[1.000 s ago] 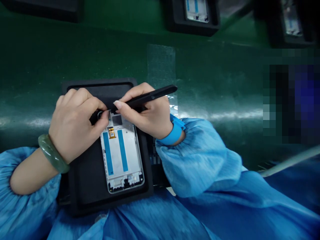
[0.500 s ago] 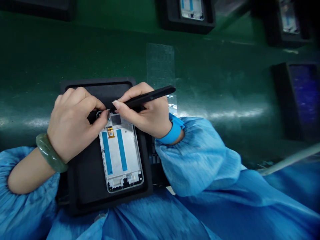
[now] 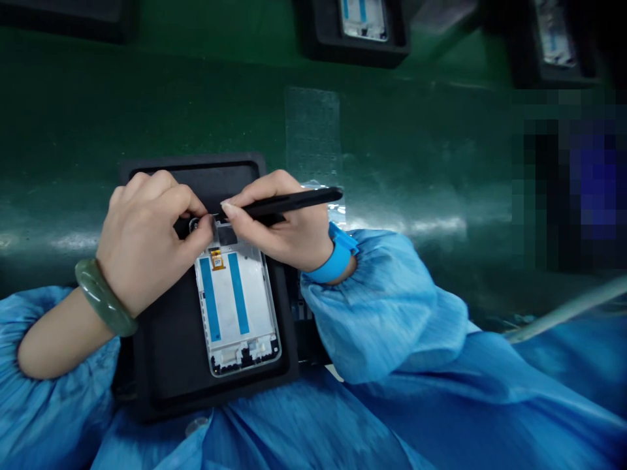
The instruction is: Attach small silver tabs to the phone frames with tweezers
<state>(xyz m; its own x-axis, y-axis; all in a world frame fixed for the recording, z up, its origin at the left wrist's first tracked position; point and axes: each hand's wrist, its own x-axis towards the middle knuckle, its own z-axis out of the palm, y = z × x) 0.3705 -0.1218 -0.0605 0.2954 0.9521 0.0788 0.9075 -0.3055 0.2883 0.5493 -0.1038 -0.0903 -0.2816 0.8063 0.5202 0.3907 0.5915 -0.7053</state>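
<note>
A phone frame (image 3: 228, 294) lies at a slight tilt in a black tray (image 3: 166, 372), with two blue adhesive strips and a small orange flex cable (image 3: 217, 260) on its pale inner face. At the frame's upper left corner, the thumb and finger of my left hand (image 3: 149, 238) are pinched together; what they hold is too small to make out. My right hand (image 3: 284, 222) grips black tweezers (image 3: 294, 201) like a pen. Their tip points at the frame's top edge beside my left fingertips and is partly hidden by my fingers.
A clear plastic strip (image 3: 313, 137) is on the green table (image 3: 196, 111) beyond my right hand. Black trays with phone frames (image 3: 365, 19) stand at the back and far right, one pixelated. Another black tray (image 3: 68, 19) sits at the back left.
The rear end of the tweezers has dropped, so they lie flatter, and my right hand has turned slightly with them. My left hand keeps its pinch at the corner. The view has shifted slightly.
</note>
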